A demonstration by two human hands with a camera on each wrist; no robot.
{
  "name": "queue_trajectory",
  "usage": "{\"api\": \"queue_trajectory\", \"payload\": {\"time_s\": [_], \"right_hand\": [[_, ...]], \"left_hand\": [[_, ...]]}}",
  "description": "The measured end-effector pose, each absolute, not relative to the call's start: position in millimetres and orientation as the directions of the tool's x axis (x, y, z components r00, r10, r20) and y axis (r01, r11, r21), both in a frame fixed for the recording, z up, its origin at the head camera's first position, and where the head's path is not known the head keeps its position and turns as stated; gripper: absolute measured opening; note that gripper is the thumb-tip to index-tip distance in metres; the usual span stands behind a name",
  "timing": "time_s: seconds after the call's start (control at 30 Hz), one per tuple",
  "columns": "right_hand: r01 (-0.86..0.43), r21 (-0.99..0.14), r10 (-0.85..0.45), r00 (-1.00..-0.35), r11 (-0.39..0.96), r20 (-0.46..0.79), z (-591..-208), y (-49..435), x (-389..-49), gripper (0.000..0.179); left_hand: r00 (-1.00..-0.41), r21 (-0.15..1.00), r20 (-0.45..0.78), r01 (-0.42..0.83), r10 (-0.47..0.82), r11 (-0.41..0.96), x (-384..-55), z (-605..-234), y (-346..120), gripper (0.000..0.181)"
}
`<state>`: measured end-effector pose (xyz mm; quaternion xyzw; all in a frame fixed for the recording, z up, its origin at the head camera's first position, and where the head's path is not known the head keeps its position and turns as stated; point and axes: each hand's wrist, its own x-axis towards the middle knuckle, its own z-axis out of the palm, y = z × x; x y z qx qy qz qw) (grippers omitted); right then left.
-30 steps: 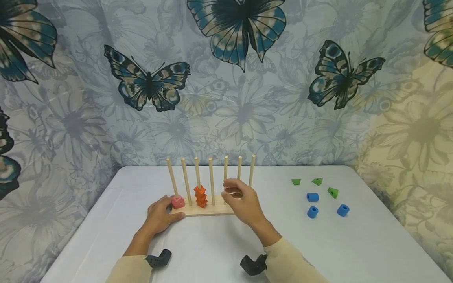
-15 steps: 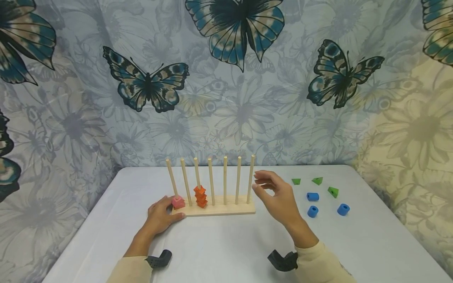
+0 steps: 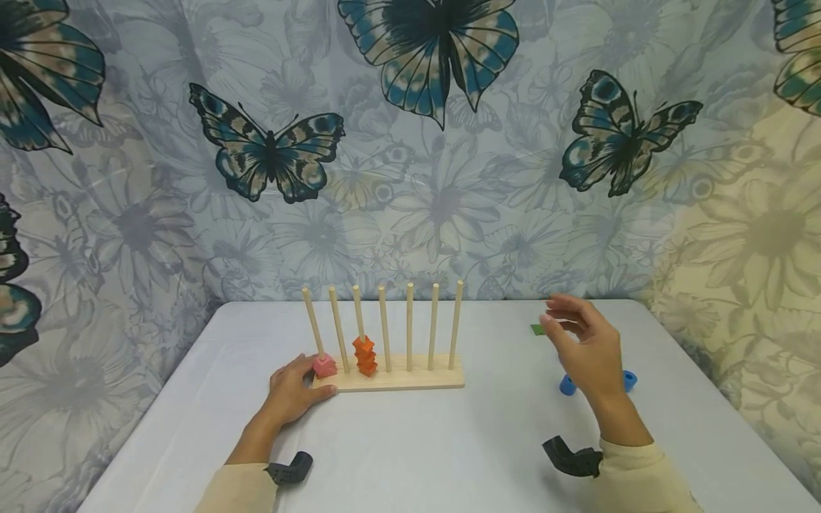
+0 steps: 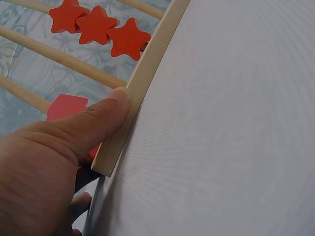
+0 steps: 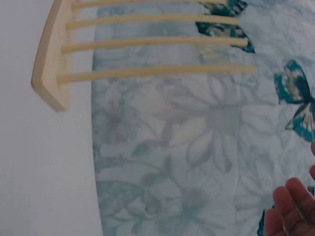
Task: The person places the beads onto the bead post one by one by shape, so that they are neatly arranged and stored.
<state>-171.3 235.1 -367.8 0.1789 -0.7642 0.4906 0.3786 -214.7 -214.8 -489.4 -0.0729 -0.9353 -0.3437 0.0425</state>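
Observation:
A wooden peg board (image 3: 404, 381) with several upright pegs stands in the middle of the table. My left hand (image 3: 290, 393) grips its left end, the thumb (image 4: 106, 115) pressed along the front edge of the base. Beside that hand, a pink block (image 3: 324, 366) sits low on the leftmost peg. Orange star beads (image 4: 96, 24) are stacked on the third peg. Over at the right, my right hand (image 3: 589, 353) hovers with loosely bent fingers and nothing in its grasp. It overlaps the loose pieces there, hiding some; a green triangular piece (image 3: 537, 329) shows by its fingertips.
Two blue cylinder beads (image 3: 567, 385) (image 3: 631, 380) show on either side of the right wrist. A white cloth covers the table (image 3: 410, 449), and a butterfly-patterned curtain (image 3: 442, 214) hangs behind it. Each wrist wears a black camera mount (image 3: 571, 457).
From beside the pegs, my right hand has moved right, past the board's end, to above the green and blue pieces. My left hand has stayed on the board.

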Motion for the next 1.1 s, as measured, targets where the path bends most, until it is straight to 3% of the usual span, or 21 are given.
{"api": "queue_trajectory", "payload": {"time_s": [0.2, 0.5, 0.8, 1.1], "right_hand": [[-0.469, -0.707, 0.283, -0.689, 0.529, 0.668, -376, 267, -174, 0.033], [-0.283, -0.815, 0.464, -0.707, 0.506, 0.533, -383, 302, -182, 0.033], [-0.076, -0.947, 0.649, -0.711, 0.311, 0.271, -410, 350, -199, 0.035], [0.165, -0.977, 0.668, -0.744, 0.136, -0.033, -434, 377, -209, 0.052]], "left_hand": [[-0.987, 0.633, 0.125, 0.161, 0.105, 0.758, -215, -489, -215, 0.071], [-0.989, 0.637, 0.113, 0.149, 0.100, 0.756, -214, -489, -215, 0.072], [-0.988, 0.637, 0.118, 0.154, 0.102, 0.755, -216, -490, -216, 0.073], [-0.986, 0.628, 0.129, 0.166, 0.108, 0.760, -216, -489, -216, 0.070]]}}
